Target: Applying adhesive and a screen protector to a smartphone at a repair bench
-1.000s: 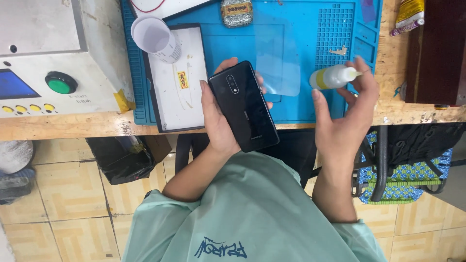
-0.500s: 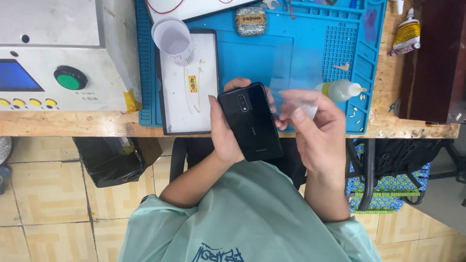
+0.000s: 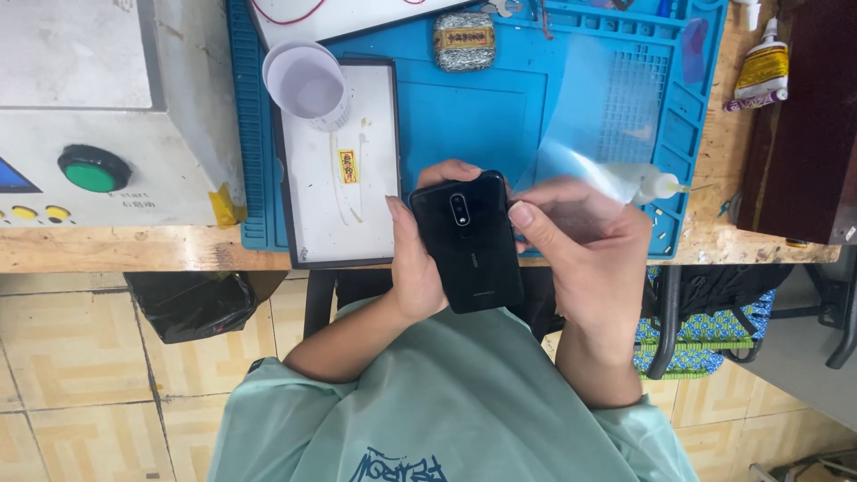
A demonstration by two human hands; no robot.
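Over bench edge: phone (image 3: 469, 241) gripped by left hand (image 3: 415, 268), clear film (image 3: 580, 143) pinched in right hand (image 3: 585, 259).
Could slip floorward; film might crease or catch dust.

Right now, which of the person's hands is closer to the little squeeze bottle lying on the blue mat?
Right. The right hand sits just beside the small squeeze bottle, holding a clear film next to it. The left hand is farther off, gripping the black phone on its other side.

Glossy black phone (image 3: 469, 241), clear plastic film (image 3: 580, 134), rough wooden bench (image 3: 116, 248).
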